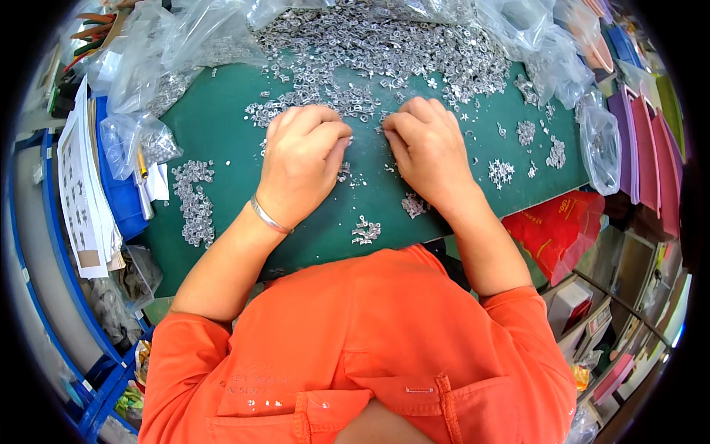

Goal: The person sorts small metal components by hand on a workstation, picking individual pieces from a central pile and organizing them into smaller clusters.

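Observation:
My left hand (305, 159), with a silver bangle on the wrist, rests on the green tabletop (229, 111), its thumb and fingertips pinched together. Opposite it, my right hand (427, 152) is closed the same way, fingertips turned inward. Whatever the fingers hold is too small to make out. Just beyond both hands spreads a big heap of small silvery charms (384, 44), some shaped like letters or stars. Between my forearms lies a small cluster of charms (365, 231). Another little pile (414, 205) sits beside my right wrist, and a longer pile (196, 203) lies left of my left forearm.
Several sorted piles, one of star-shaped charms (501, 173), lie at the right. Clear plastic bags (214, 33) line the far edge. Printed sheets (80, 185) and a blue tray (122, 189) stand at the left. A red bag (555, 229) hangs by the right edge.

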{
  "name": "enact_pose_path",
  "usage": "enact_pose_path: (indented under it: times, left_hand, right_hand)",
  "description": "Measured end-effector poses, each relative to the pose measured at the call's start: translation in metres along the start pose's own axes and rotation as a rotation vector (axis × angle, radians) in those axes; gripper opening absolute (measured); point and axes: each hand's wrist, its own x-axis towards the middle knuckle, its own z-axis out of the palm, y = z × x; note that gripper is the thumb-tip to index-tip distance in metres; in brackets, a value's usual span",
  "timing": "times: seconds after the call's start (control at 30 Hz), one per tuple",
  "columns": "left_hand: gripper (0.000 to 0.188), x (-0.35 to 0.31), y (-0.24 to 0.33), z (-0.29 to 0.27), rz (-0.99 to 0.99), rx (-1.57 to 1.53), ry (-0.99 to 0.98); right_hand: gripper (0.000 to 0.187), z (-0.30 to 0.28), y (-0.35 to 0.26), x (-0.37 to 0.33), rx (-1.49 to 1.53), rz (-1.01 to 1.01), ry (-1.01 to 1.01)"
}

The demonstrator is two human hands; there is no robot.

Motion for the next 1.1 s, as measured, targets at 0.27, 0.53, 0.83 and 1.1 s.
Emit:
enact_pose_path:
  times: [0.27,0.53,0.83,1.1]
  left_hand:
    - [0.013,0.002,-0.008,0.001,-0.037,0.083,0.003]
    - [0.017,-0.006,-0.007,-0.008,-0.058,-0.003,0.015]
    - [0.019,-0.005,0.017,-0.010,-0.039,-0.406,0.112]
    - [0.013,-0.045,-0.009,-0.069,-0.179,-0.066,0.176]
  right_hand:
    - [0.009,0.007,-0.008,0.016,0.039,-0.035,0.014]
    - [0.009,0.001,-0.001,0.016,0.212,-0.037,0.008]
    - [0.012,-0.018,-0.017,0.001,1.415,0.723,-0.404]
    - [0.010,-0.025,-0.031,0.002,0.561,0.265,-0.282]
